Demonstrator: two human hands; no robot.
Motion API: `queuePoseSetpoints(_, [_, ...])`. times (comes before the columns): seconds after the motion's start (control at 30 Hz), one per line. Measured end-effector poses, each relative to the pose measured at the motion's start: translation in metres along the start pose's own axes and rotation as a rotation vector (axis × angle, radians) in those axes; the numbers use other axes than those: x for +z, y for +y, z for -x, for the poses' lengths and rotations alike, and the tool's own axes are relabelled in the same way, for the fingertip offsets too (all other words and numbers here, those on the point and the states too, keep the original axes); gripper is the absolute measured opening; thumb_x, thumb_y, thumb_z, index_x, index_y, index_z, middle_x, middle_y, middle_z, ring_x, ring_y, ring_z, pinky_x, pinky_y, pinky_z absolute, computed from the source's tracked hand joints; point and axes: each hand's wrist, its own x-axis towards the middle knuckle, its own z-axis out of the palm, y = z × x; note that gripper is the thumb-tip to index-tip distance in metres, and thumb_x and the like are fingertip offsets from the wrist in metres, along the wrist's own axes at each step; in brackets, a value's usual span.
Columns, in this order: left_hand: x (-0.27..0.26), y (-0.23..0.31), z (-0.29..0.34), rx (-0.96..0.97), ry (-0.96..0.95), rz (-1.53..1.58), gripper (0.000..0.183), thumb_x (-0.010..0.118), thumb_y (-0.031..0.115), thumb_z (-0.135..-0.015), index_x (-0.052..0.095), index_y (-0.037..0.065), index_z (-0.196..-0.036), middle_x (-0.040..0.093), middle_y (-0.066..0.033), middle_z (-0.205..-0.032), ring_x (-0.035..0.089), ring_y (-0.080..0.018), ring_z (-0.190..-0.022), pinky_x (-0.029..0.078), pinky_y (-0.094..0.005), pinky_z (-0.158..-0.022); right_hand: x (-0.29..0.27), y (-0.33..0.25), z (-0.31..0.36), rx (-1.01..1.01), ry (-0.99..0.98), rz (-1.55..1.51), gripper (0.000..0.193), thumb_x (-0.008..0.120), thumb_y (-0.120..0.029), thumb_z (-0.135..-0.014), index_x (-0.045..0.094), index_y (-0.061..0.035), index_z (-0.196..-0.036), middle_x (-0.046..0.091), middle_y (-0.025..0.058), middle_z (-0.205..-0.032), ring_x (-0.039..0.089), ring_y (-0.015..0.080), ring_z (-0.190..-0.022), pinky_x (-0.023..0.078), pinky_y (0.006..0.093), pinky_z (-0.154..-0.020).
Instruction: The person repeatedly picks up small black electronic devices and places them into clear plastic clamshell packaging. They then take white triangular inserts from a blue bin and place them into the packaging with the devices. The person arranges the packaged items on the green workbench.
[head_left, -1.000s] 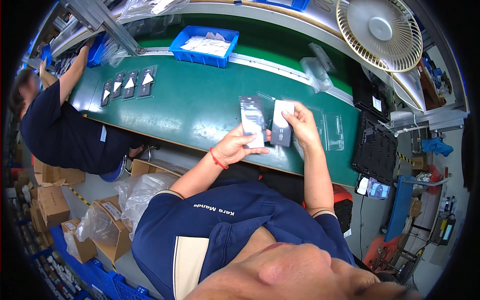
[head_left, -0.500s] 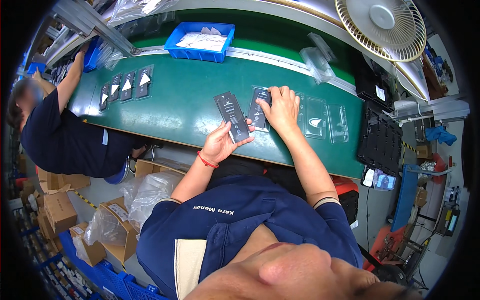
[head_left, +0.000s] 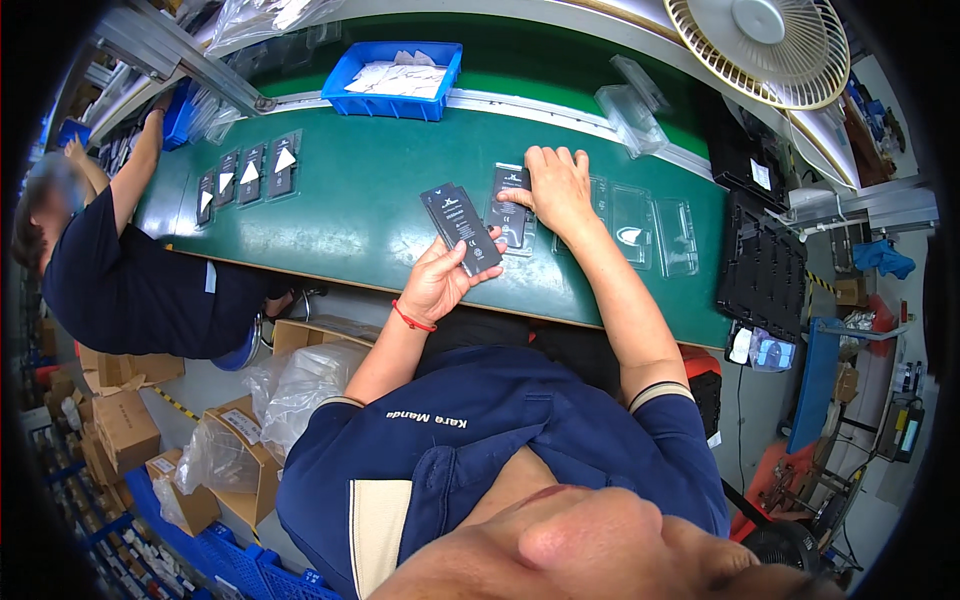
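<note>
My left hand [head_left: 440,276] is closed on flat black phone batteries [head_left: 462,232], which look like two stacked unevenly, printed side up. To their right, another black phone battery [head_left: 511,215] lies in a clear plastic tray on the bench. Over that tray is my right hand [head_left: 561,192], thumb stretched across the battery and the other fingers apart at the tray's far right corner. Right of it, partly behind my wrist, lie more clear plastic trays [head_left: 675,237]. One holds a small white paper piece [head_left: 631,236].
Several batteries in trays with white paper triangles [head_left: 250,172] line the left of the green bench [head_left: 350,185]. A blue bin [head_left: 392,104] of white papers stands behind. Black trays [head_left: 757,268] and a fan [head_left: 760,45] are at right. A co-worker [head_left: 140,260] sits at left.
My right hand has shifted slightly away from me and left, its fingers more raised and spread. The whole view has moved a little. My left hand still holds the batteries.
</note>
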Motion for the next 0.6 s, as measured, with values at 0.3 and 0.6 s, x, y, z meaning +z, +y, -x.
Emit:
queuePoseSetpoints(0.3, [0.019, -0.014, -0.005, 0.027, 0.212, -0.423, 0.038, 0.061, 0.004, -0.091, 0.045, 0.004, -0.125, 0.063, -0.0099, -0.108, 0.067, -0.0190, -0.091, 0.063, -0.0322, -0.063, -0.014, -0.005, 0.031, -0.048, 0.131, -0.537, 0.051, 0.074, -0.035, -0.079, 0.058, -0.0093, -0.120, 0.067, 0.0046, -0.085, 0.058, 0.0233, -0.084, 0.038, 0.0414, -0.082])
queuePoseSetpoints(0.6, [0.040, -0.041, -0.024, -0.117, 0.138, -0.389, 0.030, 0.058, 0.012, -0.096, 0.046, 0.003, -0.121, 0.065, -0.0168, -0.105, 0.068, -0.0239, -0.090, 0.061, -0.0317, -0.063, -0.034, 0.057, 0.050, 0.415, 0.108, -1.394, 0.036, 0.066, 0.001, -0.085, 0.059, -0.0030, -0.120, 0.067, 0.0016, -0.089, 0.060, 0.0055, -0.079, 0.049, 0.0212, -0.072])
